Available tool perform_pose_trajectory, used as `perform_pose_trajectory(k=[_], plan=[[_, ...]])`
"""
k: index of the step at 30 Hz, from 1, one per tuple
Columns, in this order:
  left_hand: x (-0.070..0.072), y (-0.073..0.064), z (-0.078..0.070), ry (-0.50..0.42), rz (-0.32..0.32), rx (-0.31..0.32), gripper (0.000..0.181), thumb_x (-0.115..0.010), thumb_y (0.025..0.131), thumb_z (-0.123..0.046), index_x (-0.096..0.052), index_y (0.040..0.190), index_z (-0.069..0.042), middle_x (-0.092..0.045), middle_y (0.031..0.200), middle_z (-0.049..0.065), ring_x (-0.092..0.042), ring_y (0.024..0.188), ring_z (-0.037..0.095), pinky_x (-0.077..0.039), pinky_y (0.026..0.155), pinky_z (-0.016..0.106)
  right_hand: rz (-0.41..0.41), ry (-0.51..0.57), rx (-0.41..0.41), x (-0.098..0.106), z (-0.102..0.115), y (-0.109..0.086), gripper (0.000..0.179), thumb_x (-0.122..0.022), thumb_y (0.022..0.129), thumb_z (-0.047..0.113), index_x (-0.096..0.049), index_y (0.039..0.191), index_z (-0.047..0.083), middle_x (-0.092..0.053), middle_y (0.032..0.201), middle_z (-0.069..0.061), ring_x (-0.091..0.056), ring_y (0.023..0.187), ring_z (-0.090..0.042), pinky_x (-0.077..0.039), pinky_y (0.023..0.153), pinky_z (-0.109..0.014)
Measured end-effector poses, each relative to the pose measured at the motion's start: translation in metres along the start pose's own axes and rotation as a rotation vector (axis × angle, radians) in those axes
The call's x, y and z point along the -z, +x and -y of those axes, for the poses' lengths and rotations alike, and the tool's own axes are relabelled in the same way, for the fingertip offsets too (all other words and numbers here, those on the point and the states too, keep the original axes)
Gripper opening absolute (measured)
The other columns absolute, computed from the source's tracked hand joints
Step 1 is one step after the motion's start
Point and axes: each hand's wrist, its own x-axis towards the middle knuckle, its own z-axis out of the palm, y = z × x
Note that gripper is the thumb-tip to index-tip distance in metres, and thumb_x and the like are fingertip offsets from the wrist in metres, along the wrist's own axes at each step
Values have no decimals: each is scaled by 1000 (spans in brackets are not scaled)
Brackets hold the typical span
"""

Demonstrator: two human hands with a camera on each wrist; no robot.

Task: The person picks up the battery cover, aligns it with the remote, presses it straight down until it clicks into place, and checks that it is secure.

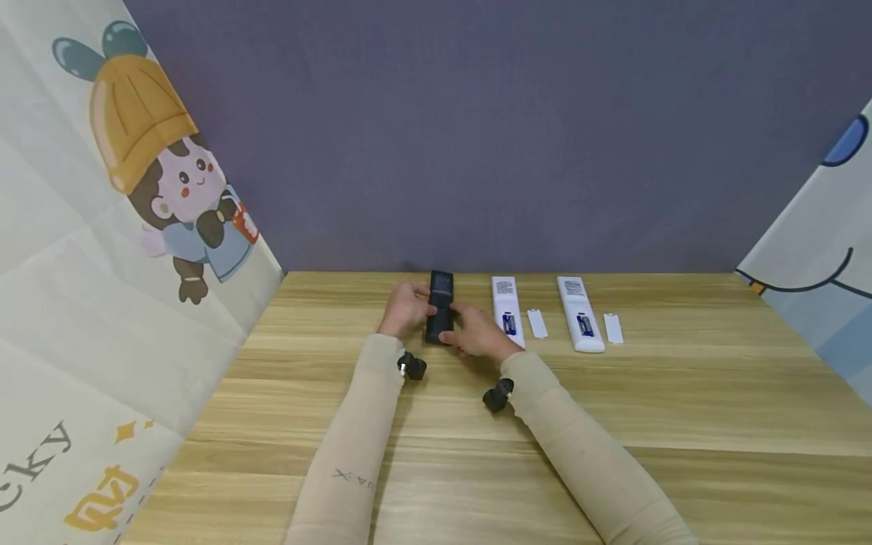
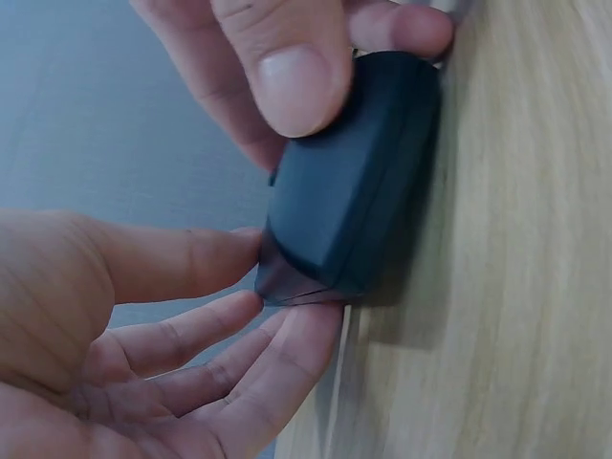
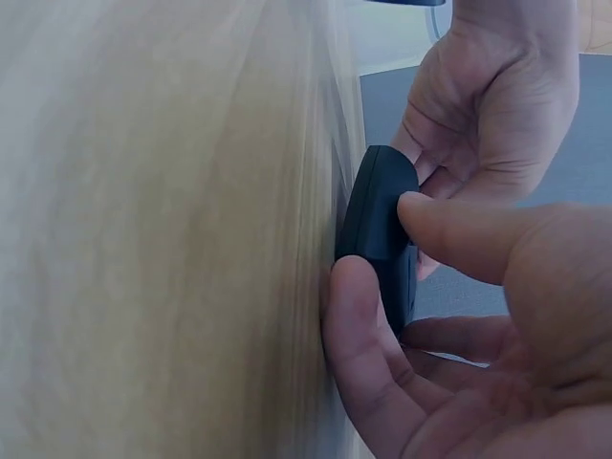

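A black remote control (image 1: 441,303) lies back side up near the table's far edge, its long axis pointing away from me. My left hand (image 1: 406,306) grips it from the left, thumb and fingers at its side. From the right, my right hand (image 1: 478,331) holds it, with the thumb on the near end of the back. In the left wrist view the remote (image 2: 335,182) sits between both hands' fingers. The right wrist view shows the right thumb (image 3: 459,229) against the dark casing (image 3: 382,220), with fingers curled along its edge.
Right of the hands lies a white remote (image 1: 505,291) with blue batteries (image 1: 509,324) showing, a white cover (image 1: 537,323) beside it. Farther right is another white remote (image 1: 575,303) with exposed batteries (image 1: 585,325) and its own cover (image 1: 613,328). A dark wall (image 1: 511,151) rises behind the wooden table (image 1: 450,454).
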Motion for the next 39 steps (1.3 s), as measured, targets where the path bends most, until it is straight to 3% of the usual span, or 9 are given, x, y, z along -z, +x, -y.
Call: perform_pose_trajectory(k=[9, 13, 19, 23, 39], plan=[[-11, 17, -8, 35, -81, 0, 38, -74, 85, 3, -69, 123, 1, -72, 115, 21, -65, 75, 16, -50, 61, 20, 50, -3, 36, 21, -10, 20, 74, -73, 96, 24, -36, 156, 3, -70, 75, -8, -70, 59, -16, -56, 65, -29], [-14, 17, -8, 62, -98, -7, 37, -74, 85, 2, -69, 122, 0, -72, 115, 21, -67, 80, 19, -51, 64, 21, 56, -15, 45, 22, -13, 21, 73, -72, 96, 24, -36, 157, 4, -70, 73, -7, -70, 59, -15, -55, 69, -28], [-17, 17, -9, 125, -129, -26, 35, -74, 83, 3, -72, 118, -2, -72, 119, 18, -65, 97, 25, -51, 80, 29, 51, -102, 80, 22, -17, 23, 72, -70, 97, 24, -36, 157, 5, -70, 68, -3, -66, 55, -12, -52, 70, -26], [-19, 18, -8, 153, -138, -38, 34, -74, 83, 2, -72, 117, -2, -72, 119, 18, -66, 103, 29, -52, 89, 34, 55, -104, 85, 22, -18, 23, 73, -70, 97, 24, -35, 158, 4, -69, 68, -3, -66, 55, -12, -52, 74, -27], [-21, 18, -8, 209, -145, -42, 33, -73, 84, 1, -73, 117, -2, -73, 120, 16, -66, 108, 31, -53, 97, 38, 16, -120, 85, 19, -18, 25, 72, -71, 96, 27, -38, 156, 5, -70, 76, -3, -66, 55, -12, -52, 94, -38]])
